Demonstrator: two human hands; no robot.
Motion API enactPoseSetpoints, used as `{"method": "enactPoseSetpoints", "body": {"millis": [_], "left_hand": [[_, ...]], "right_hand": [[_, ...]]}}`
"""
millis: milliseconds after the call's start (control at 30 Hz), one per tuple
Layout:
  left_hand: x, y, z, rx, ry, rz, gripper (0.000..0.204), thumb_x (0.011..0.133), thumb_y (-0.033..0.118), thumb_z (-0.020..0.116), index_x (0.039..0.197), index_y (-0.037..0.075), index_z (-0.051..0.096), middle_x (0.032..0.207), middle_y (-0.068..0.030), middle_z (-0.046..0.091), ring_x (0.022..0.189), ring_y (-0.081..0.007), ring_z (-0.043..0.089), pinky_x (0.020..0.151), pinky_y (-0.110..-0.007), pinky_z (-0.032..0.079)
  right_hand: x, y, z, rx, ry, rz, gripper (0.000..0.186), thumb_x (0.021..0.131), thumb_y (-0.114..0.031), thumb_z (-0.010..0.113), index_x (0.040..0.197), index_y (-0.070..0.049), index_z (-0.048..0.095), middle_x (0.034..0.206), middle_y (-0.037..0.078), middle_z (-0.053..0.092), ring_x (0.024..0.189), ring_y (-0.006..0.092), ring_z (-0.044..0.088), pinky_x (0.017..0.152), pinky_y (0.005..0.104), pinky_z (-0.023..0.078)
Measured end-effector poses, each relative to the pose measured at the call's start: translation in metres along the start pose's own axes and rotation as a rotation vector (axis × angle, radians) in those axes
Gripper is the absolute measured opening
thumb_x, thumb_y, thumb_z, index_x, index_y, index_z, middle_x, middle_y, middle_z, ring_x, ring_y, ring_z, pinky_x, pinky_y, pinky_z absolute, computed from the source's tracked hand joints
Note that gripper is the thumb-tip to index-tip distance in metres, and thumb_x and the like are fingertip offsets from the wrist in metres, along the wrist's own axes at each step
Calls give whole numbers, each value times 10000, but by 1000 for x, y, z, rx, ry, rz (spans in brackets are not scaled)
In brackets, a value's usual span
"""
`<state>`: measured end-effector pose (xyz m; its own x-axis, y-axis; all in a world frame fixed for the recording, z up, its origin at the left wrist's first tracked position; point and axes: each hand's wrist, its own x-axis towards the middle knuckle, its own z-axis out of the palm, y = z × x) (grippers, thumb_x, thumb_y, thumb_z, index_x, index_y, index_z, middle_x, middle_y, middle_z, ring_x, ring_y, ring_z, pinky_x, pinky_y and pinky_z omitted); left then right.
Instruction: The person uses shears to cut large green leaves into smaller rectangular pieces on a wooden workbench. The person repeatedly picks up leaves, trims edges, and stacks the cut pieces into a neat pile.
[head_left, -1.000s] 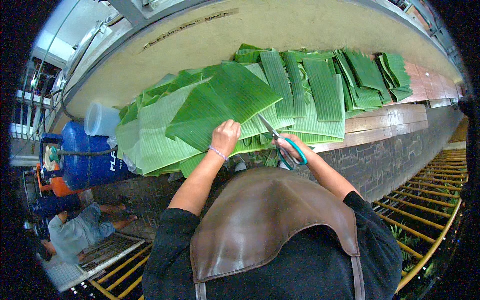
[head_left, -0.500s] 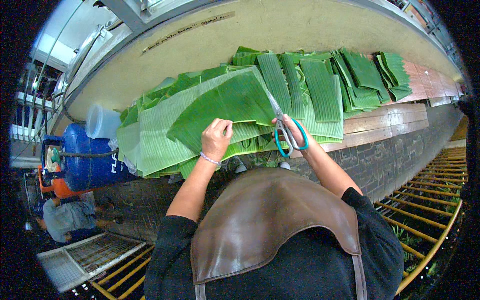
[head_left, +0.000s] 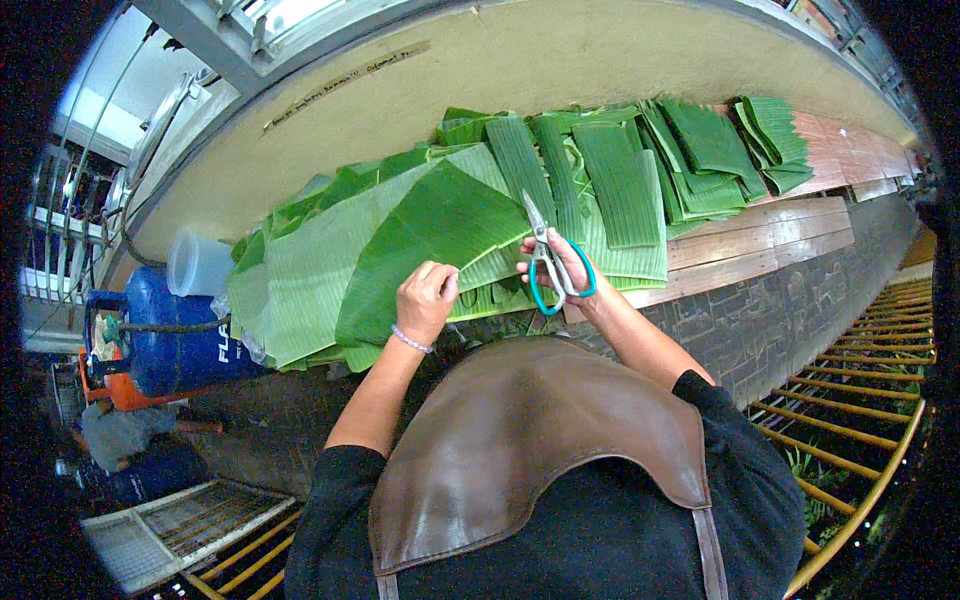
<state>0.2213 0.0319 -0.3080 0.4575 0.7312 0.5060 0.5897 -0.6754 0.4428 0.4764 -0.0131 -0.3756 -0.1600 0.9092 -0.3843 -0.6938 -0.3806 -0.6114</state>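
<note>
A large green banana leaf piece [head_left: 425, 215] hangs from my left hand [head_left: 428, 298], whose fingers are pinched on its near edge. In my right hand [head_left: 575, 270] is a pair of scissors [head_left: 540, 235] with teal handles, blades together and pointing away from me. The right fingertips lie close to the leaf's right corner; whether they touch it, I cannot tell. Beneath the held piece, a paler banana leaf [head_left: 300, 285] is spread over the pile. To the right lie narrower cut leaf strips [head_left: 615, 190].
Folded leaf stacks [head_left: 715, 150] lie farther right on wooden boards [head_left: 770, 240], against a cream wall [head_left: 560, 55]. At left are a blue gas cylinder [head_left: 170, 325] and a translucent tub [head_left: 197, 265]. A person [head_left: 125, 435] bends low behind them. Yellow railings [head_left: 850, 455] stand at right.
The held leaf's right side has swung down and its near edge now slopes up toward the scissors. The scissors have shifted slightly left and stand more upright. The person at left has moved.
</note>
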Motion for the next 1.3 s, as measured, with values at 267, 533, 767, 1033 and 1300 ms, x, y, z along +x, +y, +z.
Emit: {"method": "enactPoseSetpoints", "body": {"millis": [267, 533, 767, 1033, 1300], "left_hand": [[3, 19, 14, 11, -153, 195, 59, 730, 63, 649, 758, 76, 599, 744, -74, 591, 700, -252, 603, 621, -346, 509], [44, 3, -16, -34, 199, -55, 46, 818, 89, 604, 830, 50, 626, 792, -122, 610, 711, -294, 595, 643, -371, 490], [128, -36, -171, 179, 995, -206, 112, 883, 120, 600, 923, 24, 640, 827, -63, 629, 723, -137, 587, 648, -281, 493], [134, -62, -85, 475, 373, 290, 116, 853, 93, 578, 959, 60, 609, 937, -113, 613, 846, -285, 593, 753, -369, 497], [-2, -44, 20, 302, -535, 55, 585, 650, 228, 759, 1187, 125, 552, 1231, -109, 523, 1189, -297, 449, 998, -445, 376]], "right_hand": [[-19, -29, -13, -124, -11, -46, 473, 904, -467, 520, 1173, -80, 564, 991, 64, 563, 862, 209, 592, 797, 423, 538], [-26, -56, -35, -674, 228, -193, 353, 871, -332, 615, 1082, -51, 651, 816, -10, 573, 733, 96, 528, 645, 268, 458], [-58, -107, -94, -663, 469, -499, 353, 871, -320, 626, 1081, -37, 646, 803, -14, 548, 700, 94, 510, 612, 258, 460], [-55, -110, -133, -633, 637, -323, 411, 827, -406, 662, 1018, -43, 655, 718, 2, 533, 626, 106, 515, 561, 254, 428], [-90, -91, -92, -1130, 613, -331, 428, 791, -352, 709, 1015, 9, 661, 853, 37, 649, 797, 129, 567, 732, 286, 451]]}}
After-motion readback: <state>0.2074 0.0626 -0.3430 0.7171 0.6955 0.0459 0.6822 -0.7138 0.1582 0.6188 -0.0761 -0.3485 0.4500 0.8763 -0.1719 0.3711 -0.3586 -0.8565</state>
